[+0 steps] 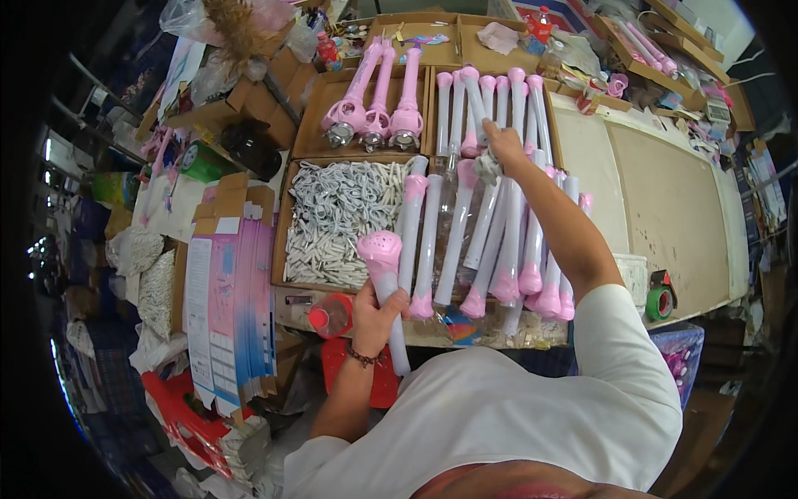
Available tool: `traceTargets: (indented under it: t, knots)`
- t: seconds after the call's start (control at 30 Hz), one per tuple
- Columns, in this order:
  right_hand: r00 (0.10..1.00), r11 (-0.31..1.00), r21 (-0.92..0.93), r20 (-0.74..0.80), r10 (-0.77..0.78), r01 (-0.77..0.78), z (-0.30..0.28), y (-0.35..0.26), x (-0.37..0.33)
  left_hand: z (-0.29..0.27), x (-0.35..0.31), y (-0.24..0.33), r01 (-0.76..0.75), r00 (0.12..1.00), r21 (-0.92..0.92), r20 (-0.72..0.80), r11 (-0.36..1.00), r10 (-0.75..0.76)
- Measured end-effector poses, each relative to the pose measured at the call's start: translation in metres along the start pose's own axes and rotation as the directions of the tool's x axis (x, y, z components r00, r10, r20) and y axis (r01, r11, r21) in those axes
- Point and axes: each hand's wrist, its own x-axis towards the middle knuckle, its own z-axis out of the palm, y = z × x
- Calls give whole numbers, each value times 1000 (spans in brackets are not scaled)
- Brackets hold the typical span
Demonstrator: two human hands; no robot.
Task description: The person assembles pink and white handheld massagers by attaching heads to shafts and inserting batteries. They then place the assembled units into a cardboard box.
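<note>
My left hand (376, 320) is wrapped round a white tube with a pink perforated head (380, 249), held tilted near the table's front edge. My right hand (504, 146) reaches to the far box, its fingers closed among the tubes. A crumpled grey-white thing (488, 169) shows at its palm side; what it is I cannot make out. Beyond the fingers, white tubes with pink ends (455, 116) lie in rows. More such tubes (453, 241) overlap in front of me, several with their pink ends toward me.
A cardboard box of coiled white cords and small white pieces (345, 220) sits left of the tubes. Behind it are pink wands with clear ends (376, 116). Flat printed cartons (229, 299), a red-capped bottle (331, 316) and a green tape dispenser (661, 298) stand around.
</note>
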Motion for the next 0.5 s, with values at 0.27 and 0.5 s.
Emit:
traceTargets:
  t: [0.27, 0.5]
  knots:
    - [993, 966, 249, -104, -50, 74, -6, -29, -14, -4, 26, 7, 42, 995, 140, 79, 989, -54]
    - [922, 792, 610, 298, -248, 16, -9, -86, -137, 13, 29, 15, -8, 989, 208, 146, 978, -23]
